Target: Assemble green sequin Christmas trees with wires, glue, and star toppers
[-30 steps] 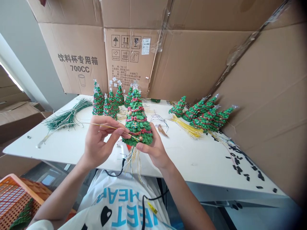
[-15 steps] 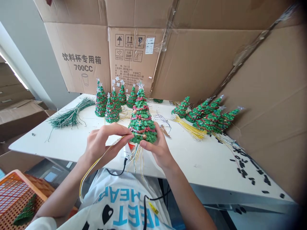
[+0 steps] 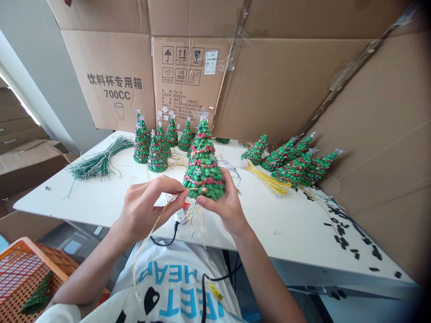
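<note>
Upright above the table's front edge is a small green Christmas tree (image 3: 204, 163) with red garlands, gold beads and a clear star on top. My right hand (image 3: 229, 202) is closed round its lower right side, thumb across the base. Thin loose wires (image 3: 198, 215) hang from its underside. At the tree's lower left, my left hand (image 3: 151, 202) pinches a yellow and white wire (image 3: 148, 240) between thumb and fingertips. The wire's short end points at the lower branches; I cannot tell whether it enters them. Its long tail drops over my lap.
On the white table (image 3: 269, 224), several finished-looking trees (image 3: 156, 152) stand at back left, others (image 3: 296, 163) lean at right. Green wires (image 3: 101, 159), yellow wires (image 3: 269, 179) and black bits (image 3: 343, 242) lie about. An orange basket (image 3: 30, 251) stands lower left; cardboard (image 3: 286, 85) walls the back.
The tree and my right hand have shifted slightly right. The wire's tail has swung from my left forearm towards the middle of my lap, still pinched in my left hand.
</note>
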`<state>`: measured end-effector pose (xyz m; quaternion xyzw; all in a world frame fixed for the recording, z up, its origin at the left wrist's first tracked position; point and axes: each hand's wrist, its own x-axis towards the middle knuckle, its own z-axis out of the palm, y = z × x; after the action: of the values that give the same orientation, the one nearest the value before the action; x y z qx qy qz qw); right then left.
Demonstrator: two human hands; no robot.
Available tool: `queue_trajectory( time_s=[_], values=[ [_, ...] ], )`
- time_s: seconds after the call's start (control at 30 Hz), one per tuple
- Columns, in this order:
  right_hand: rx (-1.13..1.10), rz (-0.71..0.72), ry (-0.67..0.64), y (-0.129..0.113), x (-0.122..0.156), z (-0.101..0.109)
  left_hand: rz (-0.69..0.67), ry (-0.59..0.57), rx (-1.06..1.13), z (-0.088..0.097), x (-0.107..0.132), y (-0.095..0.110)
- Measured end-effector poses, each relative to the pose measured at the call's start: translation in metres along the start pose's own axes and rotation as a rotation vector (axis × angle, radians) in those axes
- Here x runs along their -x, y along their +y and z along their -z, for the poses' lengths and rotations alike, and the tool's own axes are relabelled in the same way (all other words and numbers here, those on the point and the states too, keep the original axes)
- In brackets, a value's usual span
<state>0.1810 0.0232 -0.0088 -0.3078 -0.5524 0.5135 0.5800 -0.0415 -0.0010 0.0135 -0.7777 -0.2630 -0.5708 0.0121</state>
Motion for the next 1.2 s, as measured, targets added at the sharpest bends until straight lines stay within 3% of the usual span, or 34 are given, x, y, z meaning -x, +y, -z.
queue_trajectory(
  time_s=[0.37, 0.57, 0.83, 1.07, 1.2],
  values=[
    [0.129, 0.101, -0.001, 0.007, 0.002, -0.003, 0.095, -0.046, 0.228, -0.003, -0.007, 0.004],
    [0.058, 0.034, 0.014, 0.005, 0.001, -0.004, 0.071, 0.034, 0.104, -0.007, -0.009, 0.002],
    [0.128, 0.089, 0.029, 0.006, 0.004, -0.007, 0.001, 0.039, 0.047, -0.010, -0.009, 0.005],
    [0.339, 0.262, 0.107, 0.000, 0.008, -0.010, 0.153, -0.038, 0.191, -0.004, -0.007, 0.004],
    [0.289, 0.232, 0.126, 0.000, 0.008, -0.008, 0.216, -0.214, 0.359, 0.006, -0.011, -0.001]
  ],
)
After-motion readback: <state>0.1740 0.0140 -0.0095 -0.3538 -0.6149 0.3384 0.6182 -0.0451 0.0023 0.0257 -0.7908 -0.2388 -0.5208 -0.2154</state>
